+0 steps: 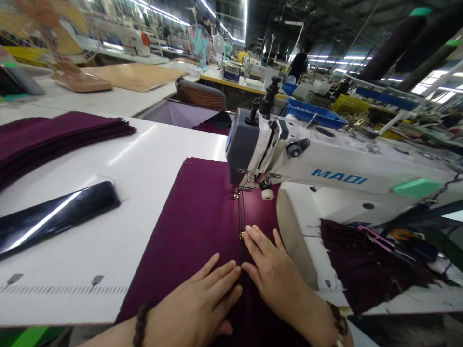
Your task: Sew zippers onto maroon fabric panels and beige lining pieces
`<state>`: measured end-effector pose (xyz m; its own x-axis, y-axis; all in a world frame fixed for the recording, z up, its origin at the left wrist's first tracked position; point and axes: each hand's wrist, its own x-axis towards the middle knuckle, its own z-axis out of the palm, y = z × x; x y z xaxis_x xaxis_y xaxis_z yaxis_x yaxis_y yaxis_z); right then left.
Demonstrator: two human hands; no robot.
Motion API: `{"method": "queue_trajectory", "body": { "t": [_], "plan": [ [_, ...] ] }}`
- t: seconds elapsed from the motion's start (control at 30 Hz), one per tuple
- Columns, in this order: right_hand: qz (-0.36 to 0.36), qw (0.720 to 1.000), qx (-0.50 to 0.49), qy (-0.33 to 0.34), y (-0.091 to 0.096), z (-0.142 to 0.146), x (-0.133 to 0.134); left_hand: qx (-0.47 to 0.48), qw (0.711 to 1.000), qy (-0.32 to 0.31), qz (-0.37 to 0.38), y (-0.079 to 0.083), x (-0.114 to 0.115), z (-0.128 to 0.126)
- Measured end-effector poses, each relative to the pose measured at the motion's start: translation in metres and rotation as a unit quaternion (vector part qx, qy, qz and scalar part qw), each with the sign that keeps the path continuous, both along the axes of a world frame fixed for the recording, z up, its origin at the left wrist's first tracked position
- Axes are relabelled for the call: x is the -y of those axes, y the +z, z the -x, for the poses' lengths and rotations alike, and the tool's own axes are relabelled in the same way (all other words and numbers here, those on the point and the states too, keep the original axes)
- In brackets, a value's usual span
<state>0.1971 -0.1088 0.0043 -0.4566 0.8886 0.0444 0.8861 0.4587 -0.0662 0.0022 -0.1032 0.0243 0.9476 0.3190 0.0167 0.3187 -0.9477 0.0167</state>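
Note:
A maroon fabric panel (181,231) lies flat on the white table, its upper end under the presser foot (236,194) of a white sewing machine (340,168). Down the panel runs a zipper (241,217) with a small brass-coloured slider (242,235). My left hand (202,299) rests flat on the fabric left of the zipper, fingers stretched out. On the other side, my right hand (271,270) lies with spread fingers, the fingertips by the slider. Whether they touch the slider I cannot tell.
At the left stand a stack of maroon panels (61,140) and a black phone (58,214). Right of the machine bed lie dark maroon pieces (365,260) and pink-handled thread snips (379,239). Behind are a blue crate (314,113) and a fan (65,43).

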Motion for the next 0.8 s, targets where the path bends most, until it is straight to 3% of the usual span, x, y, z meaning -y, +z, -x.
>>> {"method": "queue_trajectory", "body": {
  "t": [0.47,0.8],
  "plan": [
    [-0.006,1.0,-0.018,-0.015,0.004,0.001,-0.031,0.123,0.991,0.041,0.023,-0.023,-0.022,0.005],
    [-0.009,0.999,-0.034,-0.011,0.004,-0.001,-0.057,0.117,0.99,0.052,0.056,-0.028,-0.045,0.004]
  ]
}}
